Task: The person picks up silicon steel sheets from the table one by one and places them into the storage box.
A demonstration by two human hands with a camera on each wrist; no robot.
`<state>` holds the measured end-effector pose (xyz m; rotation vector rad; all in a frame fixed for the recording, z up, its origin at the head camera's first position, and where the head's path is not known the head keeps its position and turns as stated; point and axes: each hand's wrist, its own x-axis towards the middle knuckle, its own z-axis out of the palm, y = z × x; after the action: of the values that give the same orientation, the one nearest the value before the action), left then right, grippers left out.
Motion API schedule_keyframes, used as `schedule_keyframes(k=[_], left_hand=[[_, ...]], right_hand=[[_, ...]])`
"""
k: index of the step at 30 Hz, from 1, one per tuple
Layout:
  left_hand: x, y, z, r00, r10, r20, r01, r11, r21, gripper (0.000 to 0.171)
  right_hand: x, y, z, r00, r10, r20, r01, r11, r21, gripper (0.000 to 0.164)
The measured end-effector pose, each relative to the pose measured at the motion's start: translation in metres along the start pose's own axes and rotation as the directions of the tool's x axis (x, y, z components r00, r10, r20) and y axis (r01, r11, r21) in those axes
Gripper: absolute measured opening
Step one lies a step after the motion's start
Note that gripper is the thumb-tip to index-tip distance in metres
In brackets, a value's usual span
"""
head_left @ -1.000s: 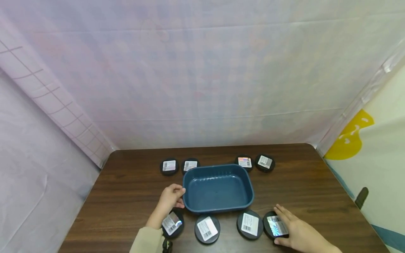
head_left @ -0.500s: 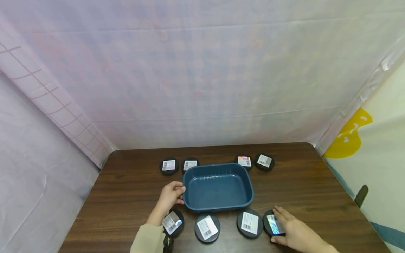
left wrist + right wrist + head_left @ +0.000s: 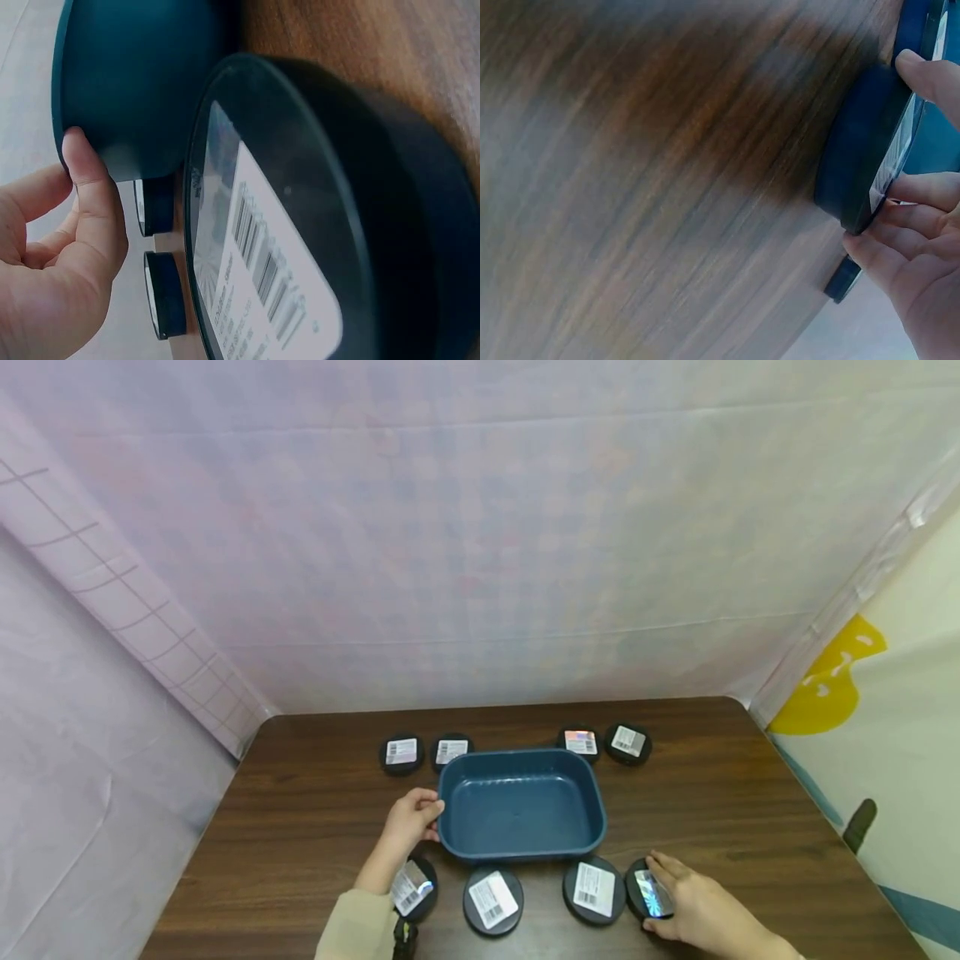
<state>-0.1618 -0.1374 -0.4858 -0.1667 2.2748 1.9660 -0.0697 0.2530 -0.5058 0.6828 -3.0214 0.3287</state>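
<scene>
A dark blue plastic basin (image 3: 517, 810) stands in the middle of the table. My left hand (image 3: 409, 820) pinches its left rim, and in the left wrist view the thumb (image 3: 84, 154) lies on the basin's edge. Below that hand, partly covered by the forearm, lies a round flat black container (image 3: 416, 893) with a barcode label. At the front right my right hand (image 3: 693, 906) grips another round black container (image 3: 637, 902), thumb on the near side and fingers on the far side. This container (image 3: 859, 150) rests on the wood in the right wrist view.
Two labelled black containers sit front centre, one left (image 3: 491, 927) and one right (image 3: 594, 917). Two pairs lie behind the basin, including a left one (image 3: 401, 768) and a right one (image 3: 628, 758). White fabric (image 3: 480, 568) hangs behind the brown table (image 3: 300, 827).
The basin has shifted slightly to the right, with my left hand at its rim. My right hand has moved a little left and closed more around its container.
</scene>
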Motion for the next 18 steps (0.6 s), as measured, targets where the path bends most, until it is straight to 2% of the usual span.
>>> schedule_keyframes(k=[3, 10, 13, 14, 15, 17, 18], left_hand=[[-0.001, 0.001, 0.0, 1.0, -0.002, 0.005, 0.002, 1.0, 0.007, 0.024], [0.0, 0.001, 0.0, 1.0, -0.023, 0.001, 0.023, 1.0, -0.015, 0.025], [0.001, -0.004, -0.001, 1.0, 0.015, 0.017, -0.014, 0.999, -0.043, 0.027], [0.003, -0.01, -0.002, 0.997, 0.064, 0.041, -0.061, 0.996, -0.072, 0.026], [0.004, -0.011, -0.003, 0.996, 0.08, 0.048, -0.076, 0.994, -0.082, 0.028], [0.004, -0.013, -0.003, 0.993, 0.101, 0.06, -0.096, 0.991, -0.091, 0.03], [0.005, -0.014, -0.003, 0.994, 0.089, 0.057, -0.084, 0.992, -0.092, 0.029]], right_hand=[[0.001, 0.001, -0.003, 1.0, -0.003, 0.011, 0.003, 1.0, -0.001, 0.077], [0.001, 0.003, -0.011, 0.999, -0.012, -0.034, 0.012, 1.0, -0.024, 0.078], [0.003, 0.004, -0.017, 1.0, -0.005, -0.028, 0.004, 1.0, -0.024, 0.077], [0.004, 0.004, -0.018, 1.0, -0.002, -0.026, 0.001, 1.0, -0.028, 0.077], [0.005, 0.005, -0.02, 1.0, -0.002, -0.027, 0.001, 1.0, -0.031, 0.077], [0.006, 0.005, -0.023, 0.999, -0.003, -0.038, 0.001, 0.999, -0.038, 0.076], [0.007, 0.005, -0.025, 0.999, -0.005, -0.046, 0.003, 0.999, -0.042, 0.076]])
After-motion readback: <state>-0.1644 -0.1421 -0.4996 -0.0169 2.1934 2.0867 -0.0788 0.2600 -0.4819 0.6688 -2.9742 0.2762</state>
